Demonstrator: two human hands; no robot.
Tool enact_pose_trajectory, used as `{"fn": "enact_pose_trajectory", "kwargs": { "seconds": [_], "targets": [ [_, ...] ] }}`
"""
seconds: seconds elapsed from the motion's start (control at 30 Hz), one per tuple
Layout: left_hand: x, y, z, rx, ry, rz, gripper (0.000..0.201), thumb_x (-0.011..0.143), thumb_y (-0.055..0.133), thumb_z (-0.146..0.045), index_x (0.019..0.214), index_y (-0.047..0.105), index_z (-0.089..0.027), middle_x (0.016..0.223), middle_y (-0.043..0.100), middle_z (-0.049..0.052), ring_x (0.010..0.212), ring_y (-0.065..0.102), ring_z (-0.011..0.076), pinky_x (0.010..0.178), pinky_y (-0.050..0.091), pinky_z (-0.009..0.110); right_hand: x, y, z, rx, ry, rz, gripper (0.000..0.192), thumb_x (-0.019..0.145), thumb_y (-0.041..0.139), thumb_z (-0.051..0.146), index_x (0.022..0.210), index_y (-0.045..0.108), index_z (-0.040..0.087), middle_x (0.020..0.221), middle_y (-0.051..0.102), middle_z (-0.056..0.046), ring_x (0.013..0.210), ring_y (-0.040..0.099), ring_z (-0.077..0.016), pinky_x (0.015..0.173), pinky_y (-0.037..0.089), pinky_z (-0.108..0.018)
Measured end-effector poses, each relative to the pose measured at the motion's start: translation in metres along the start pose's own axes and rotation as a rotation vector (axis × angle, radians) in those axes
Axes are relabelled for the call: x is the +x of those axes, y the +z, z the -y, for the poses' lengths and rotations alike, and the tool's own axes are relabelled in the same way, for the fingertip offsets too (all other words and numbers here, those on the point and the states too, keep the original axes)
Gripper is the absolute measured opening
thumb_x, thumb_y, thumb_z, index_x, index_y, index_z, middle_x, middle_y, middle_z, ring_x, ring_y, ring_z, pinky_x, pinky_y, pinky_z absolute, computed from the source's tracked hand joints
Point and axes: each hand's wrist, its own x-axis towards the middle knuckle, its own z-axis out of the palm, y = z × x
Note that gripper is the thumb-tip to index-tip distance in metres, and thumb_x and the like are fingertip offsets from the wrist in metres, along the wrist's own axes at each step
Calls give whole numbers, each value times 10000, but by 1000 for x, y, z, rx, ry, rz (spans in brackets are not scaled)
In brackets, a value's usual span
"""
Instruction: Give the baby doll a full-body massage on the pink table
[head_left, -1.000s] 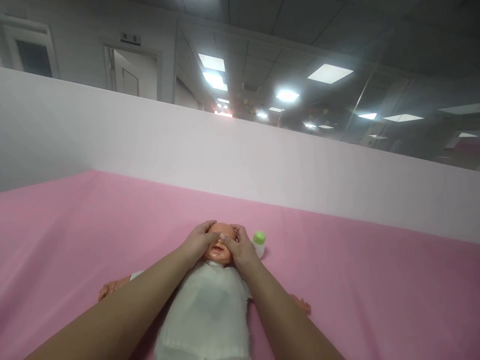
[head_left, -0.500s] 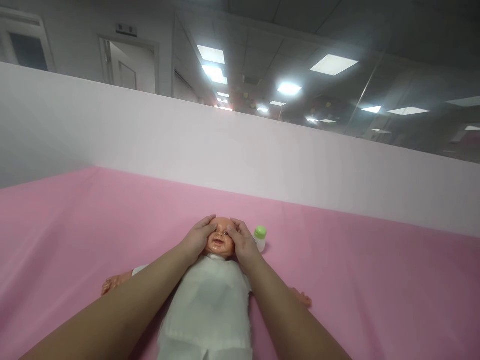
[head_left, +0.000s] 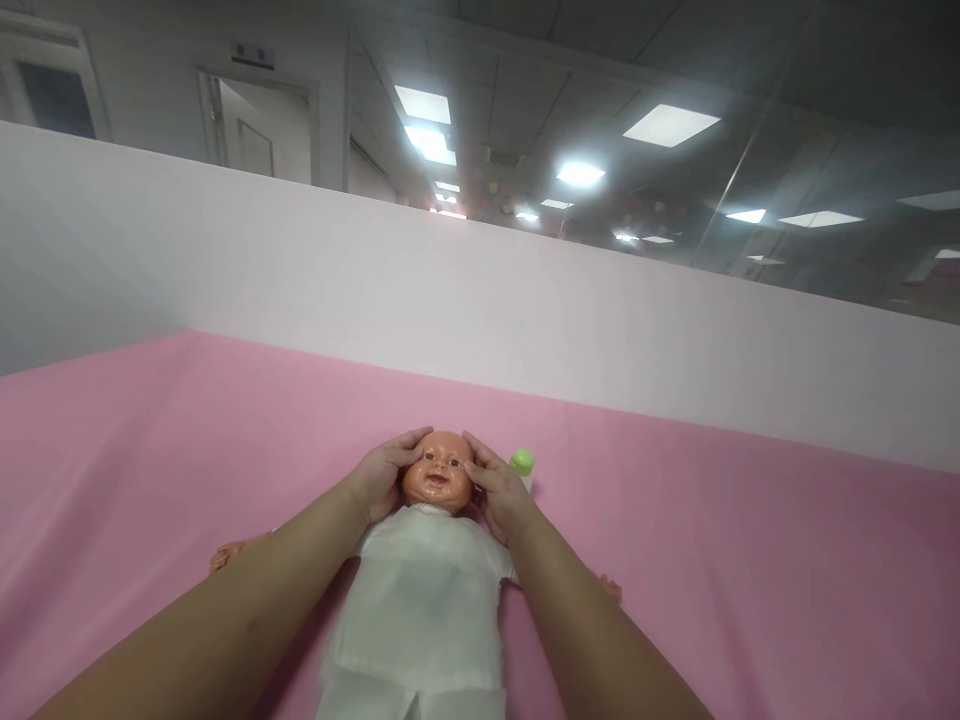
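Green-capped whitish bottle, contents unseen; pink sheet; white partition; ceiling light. Left hand, right hand: thumbs spread from fingers, touching head of white-clothed plastic baby doll.

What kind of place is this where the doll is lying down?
Maybe a training room in an office-like building, though I can't be sure. A baby doll lies on a pink cover, and beyond the white partition are a door and ceiling lights.

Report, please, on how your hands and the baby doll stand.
Left hand, right hand: against opposite sides of doll's head. Baby doll: face up on pink sheet, eyes showing. Green-capped bottle: partly behind right hand, not between the hands.
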Motion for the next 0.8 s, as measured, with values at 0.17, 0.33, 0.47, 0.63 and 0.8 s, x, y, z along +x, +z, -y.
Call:
{"fn": "enact_pose_trajectory", "kwargs": {
  "seconds": [0.17, 0.33, 0.47, 0.63, 0.8],
  "targets": [
    [-1, 2, 2, 51, 27, 71, 707, 718, 773, -187, 1381, 530, -155, 1147, 707, 153, 941, 722, 275, 871, 582, 399, -2, 3, 2, -20, -8, 52, 700, 667, 884, 358, 1321, 640, 306, 1395, 646, -41, 1232, 629, -299, 1049, 494, -473],
    [5, 2, 6, 292, 93, 52, 652, 762, 790, -298, 1350, 534, -185, 1170, 693, 136, 978, 707, 277, 897, 563, 403, 0, 8, 0, -188, -78, 41, 633, 733, 848, 439, 1291, 587, 292, 1275, 683, -43, 1199, 643, -285, 1040, 504, -458],
    [12, -4, 8, 588, 239, 9, 562, 774, 771, -336, 1289, 602, -188, 1214, 680, 118, 1134, 644, 322, 987, 513, 424, -1, 14, 3, -361, -107, -11, 628, 737, 840, 495, 1253, 558, 275, 1198, 689, -49, 1098, 673, -261, 948, 551, -406],
    [15, -6, 11, 607, 253, -13, 530, 794, 761, -391, 1267, 614, -204, 1200, 688, 95, 1127, 647, 314, 1000, 502, 430, 0, 16, 4, -504, -178, -55, 598, 765, 791, 531, 1238, 554, 252, 1160, 694, -55, 1041, 679, -243, 885, 560, -371],
    [16, -4, 13, 522, 205, -8, 534, 802, 746, -380, 1282, 590, -208, 1123, 709, 78, 1005, 690, 270, 913, 545, 395, 6, 11, -4, -560, -232, -133, 502, 812, 734, 536, 1210, 600, 262, 1203, 691, -47, 1132, 635, -251, 1003, 492, -404]
  ]
}}
